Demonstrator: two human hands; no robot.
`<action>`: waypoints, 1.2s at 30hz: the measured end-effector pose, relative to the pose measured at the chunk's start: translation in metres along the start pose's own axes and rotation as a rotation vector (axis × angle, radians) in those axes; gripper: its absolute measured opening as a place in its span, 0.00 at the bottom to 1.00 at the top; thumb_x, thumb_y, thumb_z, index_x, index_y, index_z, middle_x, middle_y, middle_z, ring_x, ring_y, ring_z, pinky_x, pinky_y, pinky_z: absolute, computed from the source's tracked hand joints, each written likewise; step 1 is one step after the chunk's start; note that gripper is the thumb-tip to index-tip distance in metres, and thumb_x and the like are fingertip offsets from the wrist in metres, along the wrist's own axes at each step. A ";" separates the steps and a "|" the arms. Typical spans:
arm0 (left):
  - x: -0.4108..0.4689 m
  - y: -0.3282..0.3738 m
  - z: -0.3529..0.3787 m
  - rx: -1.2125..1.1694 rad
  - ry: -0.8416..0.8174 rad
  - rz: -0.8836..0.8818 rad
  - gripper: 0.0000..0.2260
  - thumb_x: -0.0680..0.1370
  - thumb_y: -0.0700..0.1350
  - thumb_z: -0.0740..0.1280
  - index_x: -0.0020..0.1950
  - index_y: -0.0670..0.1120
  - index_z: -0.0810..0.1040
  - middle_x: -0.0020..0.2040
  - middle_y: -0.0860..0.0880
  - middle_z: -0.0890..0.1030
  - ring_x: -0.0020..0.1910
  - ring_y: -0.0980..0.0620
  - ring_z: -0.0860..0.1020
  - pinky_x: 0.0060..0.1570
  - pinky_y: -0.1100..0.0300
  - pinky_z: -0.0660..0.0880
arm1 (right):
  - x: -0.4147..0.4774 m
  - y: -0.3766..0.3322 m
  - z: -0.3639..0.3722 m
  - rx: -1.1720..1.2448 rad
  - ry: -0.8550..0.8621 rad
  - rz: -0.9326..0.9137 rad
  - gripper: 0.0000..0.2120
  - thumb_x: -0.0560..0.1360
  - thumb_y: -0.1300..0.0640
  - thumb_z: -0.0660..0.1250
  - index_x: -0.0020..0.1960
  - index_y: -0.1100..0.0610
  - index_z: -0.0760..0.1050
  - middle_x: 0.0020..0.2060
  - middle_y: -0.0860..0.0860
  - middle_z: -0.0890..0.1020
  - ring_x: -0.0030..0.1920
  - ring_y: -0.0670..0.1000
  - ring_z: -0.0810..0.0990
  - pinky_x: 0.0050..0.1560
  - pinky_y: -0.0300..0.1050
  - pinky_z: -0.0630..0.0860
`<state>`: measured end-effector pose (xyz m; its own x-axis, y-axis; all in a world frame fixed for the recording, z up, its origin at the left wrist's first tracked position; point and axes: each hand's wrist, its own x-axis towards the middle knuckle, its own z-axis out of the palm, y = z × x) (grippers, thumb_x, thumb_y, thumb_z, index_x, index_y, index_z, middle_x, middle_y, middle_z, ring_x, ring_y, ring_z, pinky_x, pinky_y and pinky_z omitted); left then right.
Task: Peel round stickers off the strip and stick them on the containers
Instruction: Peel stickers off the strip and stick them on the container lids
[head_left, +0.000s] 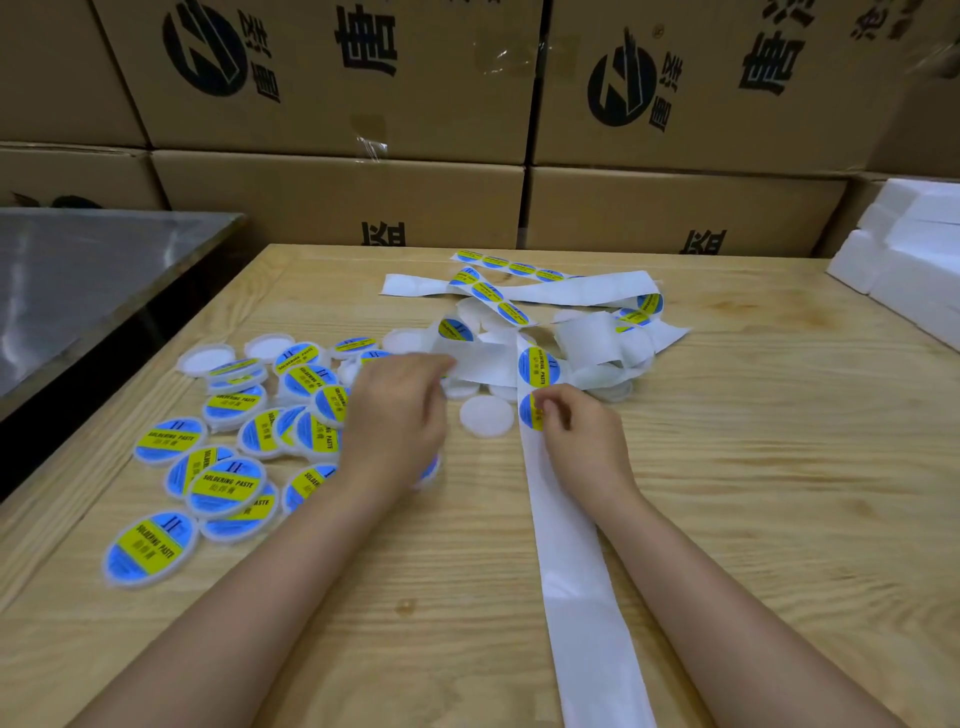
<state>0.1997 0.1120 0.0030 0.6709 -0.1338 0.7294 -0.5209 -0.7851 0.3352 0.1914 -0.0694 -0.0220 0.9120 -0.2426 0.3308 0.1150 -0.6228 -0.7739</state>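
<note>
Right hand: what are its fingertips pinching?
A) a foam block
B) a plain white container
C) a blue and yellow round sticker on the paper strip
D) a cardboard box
C: the right hand pinches the edge of a blue and yellow sticker on the white strip, while the plain white container lies beside it untouched.

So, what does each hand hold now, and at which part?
The right hand pinches a round sticker at its edge, on the white strip. The left hand is blurred beside the strip; whether it holds anything cannot be told.
</note>
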 end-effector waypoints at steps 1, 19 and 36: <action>-0.003 0.012 0.002 -0.029 -0.057 0.076 0.12 0.71 0.36 0.61 0.48 0.39 0.82 0.43 0.44 0.84 0.42 0.43 0.82 0.46 0.53 0.73 | 0.000 0.000 -0.001 0.016 0.029 0.017 0.11 0.77 0.63 0.59 0.53 0.57 0.80 0.45 0.52 0.84 0.46 0.53 0.80 0.40 0.37 0.66; -0.028 0.029 0.030 -0.059 -0.481 0.226 0.12 0.76 0.47 0.67 0.58 0.45 0.78 0.54 0.48 0.79 0.54 0.46 0.76 0.59 0.55 0.67 | 0.003 0.001 0.001 0.071 -0.018 0.141 0.16 0.71 0.63 0.67 0.59 0.58 0.74 0.32 0.44 0.77 0.44 0.52 0.80 0.51 0.49 0.75; -0.023 0.019 0.034 -0.069 -0.143 0.114 0.15 0.64 0.42 0.71 0.50 0.42 0.80 0.46 0.49 0.83 0.46 0.48 0.81 0.62 0.52 0.61 | -0.001 -0.009 0.001 0.577 -0.083 0.082 0.12 0.74 0.67 0.66 0.42 0.50 0.78 0.29 0.57 0.77 0.34 0.49 0.73 0.42 0.44 0.73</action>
<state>0.1917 0.0796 -0.0275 0.6711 -0.3077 0.6745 -0.6295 -0.7170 0.2993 0.1897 -0.0628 -0.0164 0.9521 -0.1989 0.2323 0.2176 -0.0934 -0.9716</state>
